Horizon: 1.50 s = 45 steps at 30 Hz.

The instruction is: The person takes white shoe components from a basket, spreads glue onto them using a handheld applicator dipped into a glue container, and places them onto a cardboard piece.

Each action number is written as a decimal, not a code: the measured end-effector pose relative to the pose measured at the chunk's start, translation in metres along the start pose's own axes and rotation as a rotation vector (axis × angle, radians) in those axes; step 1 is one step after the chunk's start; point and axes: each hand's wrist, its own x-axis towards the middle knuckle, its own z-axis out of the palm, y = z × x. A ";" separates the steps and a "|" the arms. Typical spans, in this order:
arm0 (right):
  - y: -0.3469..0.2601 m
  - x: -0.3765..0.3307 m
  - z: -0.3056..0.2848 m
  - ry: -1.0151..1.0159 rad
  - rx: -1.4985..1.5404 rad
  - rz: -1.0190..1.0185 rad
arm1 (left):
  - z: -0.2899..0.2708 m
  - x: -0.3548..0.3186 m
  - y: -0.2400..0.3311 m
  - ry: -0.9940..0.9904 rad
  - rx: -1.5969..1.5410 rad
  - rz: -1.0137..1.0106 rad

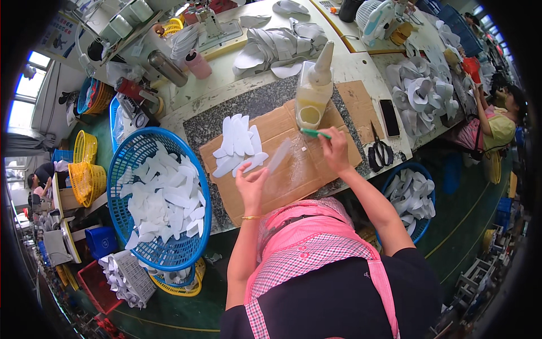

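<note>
Apparently the work is partway through. On the cardboard (288,183), a pale strip (279,155) lies near the middle, its near end pinched between the left hand (252,183)'s thumb and fingers; whether it is coated, I cannot tell. The right hand (337,151)'s fingers grip a green tool (315,133) above the cardboard, beside the bottle (313,96) at its far edge. A small pile (238,138) covers the cardboard's left side, done or waiting. Left of the cardboard, a basket (169,257) is heaped with similar pieces (164,198): if untreated, plenty remains
</note>
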 end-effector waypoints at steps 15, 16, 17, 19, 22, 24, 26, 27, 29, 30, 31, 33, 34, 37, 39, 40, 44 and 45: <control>-0.026 -0.040 0.024 -0.366 0.122 -0.137 | -0.002 -0.010 -0.053 -0.098 0.898 0.970; -0.023 -0.029 0.022 -0.270 -0.018 -0.084 | -0.002 -0.009 -0.056 -0.097 0.900 0.965; -0.021 -0.021 0.022 -0.172 -0.157 -0.032 | -0.003 -0.008 -0.058 -0.091 0.928 0.990; -0.021 -0.027 0.025 -0.208 -0.179 -0.096 | -0.004 -0.008 -0.059 -0.084 0.956 1.015; -0.032 -0.055 0.028 -0.466 0.080 -0.473 | -0.003 -0.006 -0.052 -0.042 0.889 1.133; -0.034 -0.063 0.021 -0.520 0.129 -0.447 | -0.007 -0.006 -0.052 0.078 0.929 1.110; -0.028 -0.057 0.016 -0.570 0.129 -0.343 | -0.010 -0.007 -0.051 0.056 0.933 1.114; -0.020 -0.047 0.017 -0.572 0.135 -0.350 | -0.010 -0.006 -0.050 0.027 0.935 1.123; -0.011 -0.023 0.019 -0.294 -0.091 -0.146 | -0.011 -0.005 -0.052 0.041 0.939 1.120; -0.011 -0.013 0.019 -0.236 -0.092 -0.093 | -0.013 -0.005 -0.053 0.048 0.941 1.118; -0.012 -0.005 0.020 -0.178 -0.093 -0.038 | -0.012 -0.006 -0.050 0.069 0.951 1.113; 0.000 -0.003 0.022 -0.092 -0.022 -0.008 | -0.012 -0.002 -0.024 0.103 0.826 1.130; 0.000 -0.001 0.018 -0.056 -0.009 0.040 | -0.016 -0.001 -0.004 0.188 0.784 1.118; 0.001 0.013 -0.005 0.057 -0.003 0.161 | -0.048 0.006 0.059 0.579 0.641 1.111; 0.015 0.026 -0.008 0.046 -0.069 0.108 | -0.084 0.021 0.079 0.796 0.518 1.110; 0.018 0.031 -0.007 0.051 -0.156 0.070 | -0.103 0.030 0.081 0.883 0.478 1.064; 0.018 0.038 0.001 -0.082 -0.159 0.024 | -0.145 0.056 0.080 0.794 0.722 0.751; 0.018 0.038 0.002 -0.076 -0.155 0.024 | -0.146 0.058 0.076 0.738 0.621 0.637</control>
